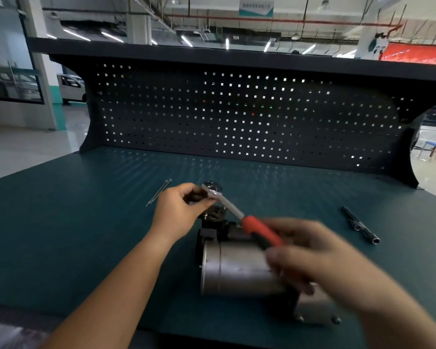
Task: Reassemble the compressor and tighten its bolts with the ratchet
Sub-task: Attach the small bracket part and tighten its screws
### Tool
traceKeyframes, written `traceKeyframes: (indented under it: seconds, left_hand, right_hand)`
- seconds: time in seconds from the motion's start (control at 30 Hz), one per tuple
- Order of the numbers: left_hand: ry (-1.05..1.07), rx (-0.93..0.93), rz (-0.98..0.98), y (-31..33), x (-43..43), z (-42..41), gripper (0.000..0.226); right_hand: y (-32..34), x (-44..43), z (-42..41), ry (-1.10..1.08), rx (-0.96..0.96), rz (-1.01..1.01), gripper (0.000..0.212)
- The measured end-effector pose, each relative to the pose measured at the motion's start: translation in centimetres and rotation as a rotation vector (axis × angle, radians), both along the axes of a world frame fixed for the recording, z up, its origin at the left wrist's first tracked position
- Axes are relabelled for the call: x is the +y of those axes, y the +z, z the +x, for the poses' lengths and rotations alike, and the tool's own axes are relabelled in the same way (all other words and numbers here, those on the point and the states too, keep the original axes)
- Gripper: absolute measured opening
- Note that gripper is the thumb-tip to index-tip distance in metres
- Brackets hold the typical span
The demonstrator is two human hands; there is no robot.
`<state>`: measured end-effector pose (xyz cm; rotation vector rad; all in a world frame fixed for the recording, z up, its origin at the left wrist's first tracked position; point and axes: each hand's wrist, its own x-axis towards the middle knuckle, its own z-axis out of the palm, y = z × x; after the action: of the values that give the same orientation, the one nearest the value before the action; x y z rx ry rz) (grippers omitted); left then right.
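Note:
The compressor, a silver cylinder with a black end housing, lies on its side on the green bench top. Above it is the ratchet, with a silver shaft and a red handle. My left hand pinches the ratchet near its round head at the far end. My right hand, blurred, grips the red handle over the cylinder. Two long thin bolts lie on the bench just left of my left hand.
A black extension bar with a socket lies on the bench to the right. A dark pegboard panel rises at the back of the bench under a shelf. The bench's front edge is near my forearms.

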<state>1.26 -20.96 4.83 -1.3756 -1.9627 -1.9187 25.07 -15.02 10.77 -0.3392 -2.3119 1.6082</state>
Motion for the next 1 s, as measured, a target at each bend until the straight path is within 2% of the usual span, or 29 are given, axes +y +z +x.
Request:
traceKeyframes:
  seconds: [0.17,0.33,0.43,0.5,0.6,0.67,0.73,0.83,0.93,1.0]
  left_hand:
    - [-0.085,-0.118,0.058,-0.7,0.0,-0.5,0.024]
    - [-0.131,-0.168,0.057,-1.4,-0.2,-0.9,0.019]
    - [-0.155,-0.186,0.025,-1.4,-0.2,-1.0,0.018]
    - [-0.149,-0.185,0.059,-1.6,-0.2,-0.7,0.018]
    - [-0.149,-0.172,0.122,-1.8,-0.3,-0.1,0.021]
    - [-0.141,-0.141,0.121,-2.0,-0.5,0.1,0.025]
    - [-0.055,-0.028,0.065,-2.3,-0.9,-0.1,0.031]
    - [0.116,0.247,-0.092,-2.5,-1.3,-1.1,0.028]
    - [0.122,0.315,-0.156,-2.5,-1.4,-1.6,0.024]
    - [0.118,0.332,-0.141,-2.6,-1.3,-1.5,0.021]
  right_hand:
    - [2.0,8.1,-1.0,-0.162,-0.070,0.196,0.036]
    - [3.8,11.8,-3.7,-0.141,-0.124,0.361,0.038]
    - [4.1,12.8,-4.5,-0.214,-0.158,0.362,0.035]
    - [3.6,12.3,-4.0,-0.188,-0.191,0.323,0.036]
    - [2.4,10.4,-1.3,-0.015,-0.213,0.201,0.031]
    - [1.3,8.5,0.3,0.113,-0.201,0.016,0.041]
    - [-0.2,6.0,1.0,0.185,-0.168,-0.083,0.047]
    - [-2.6,1.8,0.9,0.193,-0.092,-0.225,0.055]
    - [-4.4,-1.8,0.0,0.166,-0.021,-0.482,0.068]
    - [-5.3,-3.6,-0.7,0.187,0.019,-0.623,0.063]
